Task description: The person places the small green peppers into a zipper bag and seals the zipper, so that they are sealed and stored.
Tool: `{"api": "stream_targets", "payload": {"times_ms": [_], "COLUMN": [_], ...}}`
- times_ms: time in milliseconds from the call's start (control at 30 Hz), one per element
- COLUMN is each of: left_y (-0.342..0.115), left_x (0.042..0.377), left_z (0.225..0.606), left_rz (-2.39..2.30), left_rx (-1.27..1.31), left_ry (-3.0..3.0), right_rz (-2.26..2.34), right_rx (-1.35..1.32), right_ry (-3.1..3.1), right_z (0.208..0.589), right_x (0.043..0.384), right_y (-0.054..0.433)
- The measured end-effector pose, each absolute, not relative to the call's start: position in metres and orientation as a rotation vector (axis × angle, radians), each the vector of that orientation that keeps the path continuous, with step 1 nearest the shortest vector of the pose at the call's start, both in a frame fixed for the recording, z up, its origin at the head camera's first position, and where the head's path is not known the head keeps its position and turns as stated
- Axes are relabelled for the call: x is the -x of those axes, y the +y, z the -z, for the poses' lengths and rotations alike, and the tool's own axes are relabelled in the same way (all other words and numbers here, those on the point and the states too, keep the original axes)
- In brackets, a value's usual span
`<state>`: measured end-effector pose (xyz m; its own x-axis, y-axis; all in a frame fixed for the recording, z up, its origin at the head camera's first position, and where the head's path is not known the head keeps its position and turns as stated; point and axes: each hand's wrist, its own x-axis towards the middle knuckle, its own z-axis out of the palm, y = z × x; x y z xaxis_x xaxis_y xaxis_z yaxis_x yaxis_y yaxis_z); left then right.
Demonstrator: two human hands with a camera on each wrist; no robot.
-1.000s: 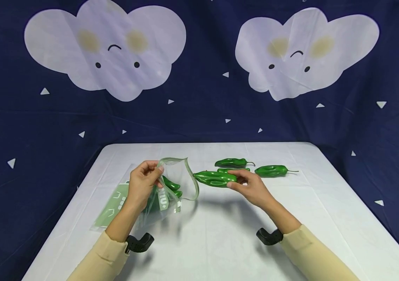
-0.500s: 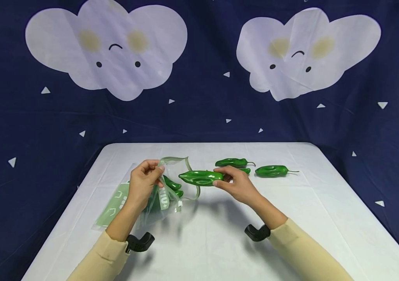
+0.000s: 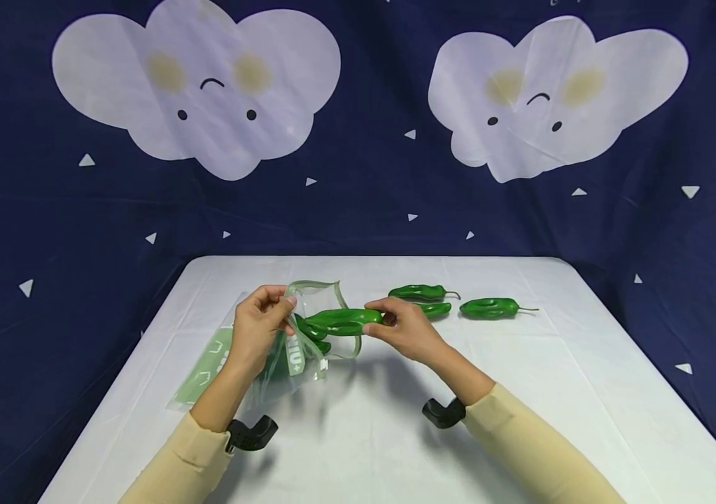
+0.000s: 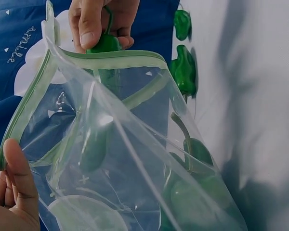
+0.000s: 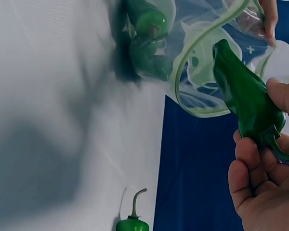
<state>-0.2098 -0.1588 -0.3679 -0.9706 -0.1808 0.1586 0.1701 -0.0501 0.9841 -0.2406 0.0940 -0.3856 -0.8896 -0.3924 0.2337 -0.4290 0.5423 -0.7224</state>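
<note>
My left hand [image 3: 262, 322] pinches the rim of a clear zip bag [image 4: 130, 144] with a pale green zip edge, its mouth spread toward the right. Several green peppers lie in the bottom of the bag; in the left wrist view one such pepper [image 4: 197, 192] shows through the plastic. Between thumb and fingers my right hand [image 3: 404, 329] holds another green pepper [image 5: 245, 94] by its stem end. The tip of that pepper points left, inside the bag's mouth, and the stem curves back across my fingers.
Behind my right hand, a pepper [image 3: 419, 292] lies on the white table [image 3: 370, 434], with a second pepper [image 3: 436, 310] partly hidden by the hand and a third pepper [image 3: 497, 308] farther right. A flat green-printed bag [image 3: 209, 367] lies left, under my left forearm.
My right hand has moved left, carrying the pepper from outside the bag's rim into its mouth. The left hand and the bag have stayed nearly still.
</note>
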Motion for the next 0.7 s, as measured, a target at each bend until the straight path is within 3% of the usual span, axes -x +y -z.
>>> {"api": "stream_targets", "payload": {"times_ms": [700], "left_y": [-0.159], "left_x": [0.210], "left_z": [0.363], "left_rz": [2.104], "left_rx": [0.013], "left_ry": [-1.976], "right_rz": [-1.140], "right_rx": [-0.785], "right_ry": [-2.769], "right_z": [0.375], "right_x": [0.242], "right_y": [0.069]}}
